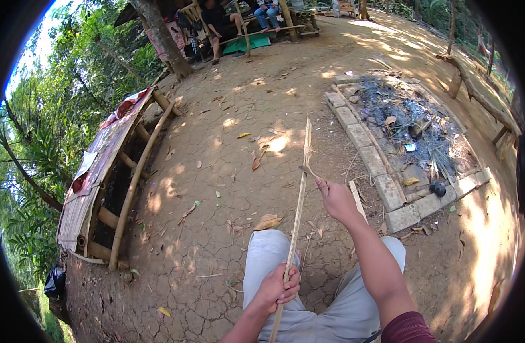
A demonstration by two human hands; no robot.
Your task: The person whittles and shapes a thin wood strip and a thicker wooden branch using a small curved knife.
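Pale trousers (322,326) lie nearest, knees bent and apart, which leaves a gap for the work to pass between arms and lap; the strip (299,197), long and thin, runs from the lower edge past the left knee and points away over the cracked ground (216,171). Left hand (279,288) wraps its fingers fully round the strip low down, near the thigh, probably to steady it and keep the upper length free; right hand (335,200) is well ahead, fingers curled tight on what looks like a small knife (306,170), its far end against or just over the strip; contact is too fine to tell. Such a spread likely keeps blade and left fingers well apart.

Another strip (358,201) lies beyond the right wrist, partly hidden; blocks (372,162) ring the ash (382,108) to the right, seemingly to contain it; a bamboo platform (105,171) stands left; two people (268,14) sit far behind.
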